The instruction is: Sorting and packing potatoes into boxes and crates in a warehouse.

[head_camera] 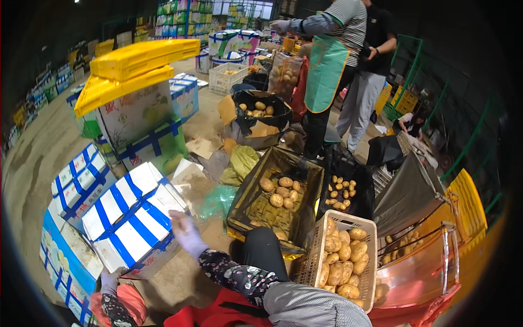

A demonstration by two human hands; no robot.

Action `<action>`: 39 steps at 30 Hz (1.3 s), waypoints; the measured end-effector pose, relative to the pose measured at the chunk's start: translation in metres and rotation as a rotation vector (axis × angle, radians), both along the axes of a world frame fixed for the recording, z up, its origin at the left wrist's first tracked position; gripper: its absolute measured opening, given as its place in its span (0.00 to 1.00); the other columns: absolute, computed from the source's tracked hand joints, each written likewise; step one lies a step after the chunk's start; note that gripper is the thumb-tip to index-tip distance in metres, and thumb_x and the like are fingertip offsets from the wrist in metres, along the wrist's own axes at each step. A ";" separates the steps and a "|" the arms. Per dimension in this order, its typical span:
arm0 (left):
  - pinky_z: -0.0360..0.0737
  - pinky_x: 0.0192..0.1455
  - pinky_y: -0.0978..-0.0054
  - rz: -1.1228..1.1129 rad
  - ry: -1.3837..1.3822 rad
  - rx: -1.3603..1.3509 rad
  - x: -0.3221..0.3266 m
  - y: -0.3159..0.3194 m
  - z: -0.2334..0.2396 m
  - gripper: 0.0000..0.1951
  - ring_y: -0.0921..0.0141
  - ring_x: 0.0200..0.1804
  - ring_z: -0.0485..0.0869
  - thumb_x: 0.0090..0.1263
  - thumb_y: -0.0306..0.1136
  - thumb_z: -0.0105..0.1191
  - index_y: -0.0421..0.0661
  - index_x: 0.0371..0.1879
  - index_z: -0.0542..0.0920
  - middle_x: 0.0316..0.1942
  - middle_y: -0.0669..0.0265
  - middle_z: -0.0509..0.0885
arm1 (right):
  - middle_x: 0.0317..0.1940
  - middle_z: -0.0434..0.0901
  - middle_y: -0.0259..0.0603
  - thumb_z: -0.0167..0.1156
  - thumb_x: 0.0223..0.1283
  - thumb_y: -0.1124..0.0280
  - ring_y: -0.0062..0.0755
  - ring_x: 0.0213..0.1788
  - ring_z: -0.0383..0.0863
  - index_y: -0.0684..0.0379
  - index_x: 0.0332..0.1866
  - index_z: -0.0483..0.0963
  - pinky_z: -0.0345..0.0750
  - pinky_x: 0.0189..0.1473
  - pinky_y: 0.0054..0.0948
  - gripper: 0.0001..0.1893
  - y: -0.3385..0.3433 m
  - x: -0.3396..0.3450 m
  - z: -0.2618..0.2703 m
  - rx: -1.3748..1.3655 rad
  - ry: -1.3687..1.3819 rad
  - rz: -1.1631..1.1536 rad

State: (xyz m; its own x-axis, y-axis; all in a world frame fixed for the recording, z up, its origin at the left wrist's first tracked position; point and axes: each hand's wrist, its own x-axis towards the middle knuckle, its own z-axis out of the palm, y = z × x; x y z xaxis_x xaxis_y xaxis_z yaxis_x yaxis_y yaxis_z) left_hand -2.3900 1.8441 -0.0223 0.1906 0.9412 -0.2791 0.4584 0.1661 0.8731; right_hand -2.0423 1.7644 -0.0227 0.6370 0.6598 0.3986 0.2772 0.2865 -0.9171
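A white carton (135,212) strapped with blue tape is in front of me on the left, between my hands. My left hand (111,279), gloved, grips its lower near corner. At the carton's right side, my gloved right hand (188,236) presses with blurred fingertips near the top edge. To the right of my knee, a beige plastic crate (371,261) is filled with potatoes (345,261). Just beyond the knee is a dark-lined crate (245,200) with several potatoes (282,192) inside.
Taped cartons (79,180) stand left, near a stack topped by yellow folded crates (139,61). Small potatoes (341,191) lie in black plastic. Beyond is an open potato box (257,137). One person in a green apron (327,73) stands beside another person (378,45).
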 end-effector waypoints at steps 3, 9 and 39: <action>0.80 0.27 0.77 -0.220 -0.042 -0.026 -0.001 -0.009 0.010 0.16 0.72 0.28 0.82 0.58 0.28 0.65 0.39 0.45 0.81 0.32 0.64 0.85 | 0.48 0.83 0.46 0.57 0.66 0.68 0.41 0.53 0.81 0.59 0.51 0.78 0.75 0.57 0.32 0.12 0.004 -0.026 0.021 -0.178 0.044 0.267; 0.72 0.65 0.61 -0.693 0.332 0.531 -0.008 -0.023 0.010 0.46 0.58 0.59 0.77 0.38 0.45 0.76 0.40 0.61 0.71 0.57 0.54 0.77 | 0.50 0.83 0.46 0.56 0.68 0.64 0.37 0.54 0.81 0.62 0.53 0.77 0.74 0.59 0.30 0.15 -0.006 -0.048 0.026 -0.350 0.029 0.419; 0.75 0.58 0.56 0.025 0.946 0.695 0.093 -0.179 -0.105 0.15 0.55 0.46 0.83 0.65 0.45 0.56 0.47 0.40 0.85 0.41 0.59 0.86 | 0.56 0.71 0.61 0.56 0.58 0.41 0.57 0.60 0.70 0.64 0.60 0.68 0.69 0.62 0.47 0.36 0.037 0.079 0.014 -0.788 -0.656 -0.093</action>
State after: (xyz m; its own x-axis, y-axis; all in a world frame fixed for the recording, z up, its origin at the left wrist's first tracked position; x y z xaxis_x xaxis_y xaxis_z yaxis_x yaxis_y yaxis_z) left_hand -2.2969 1.6654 -0.1269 0.1620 0.9476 0.2753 0.9766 -0.1940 0.0929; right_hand -1.9637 1.8011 -0.0083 0.5117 0.8438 0.1621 0.7818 -0.3790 -0.4952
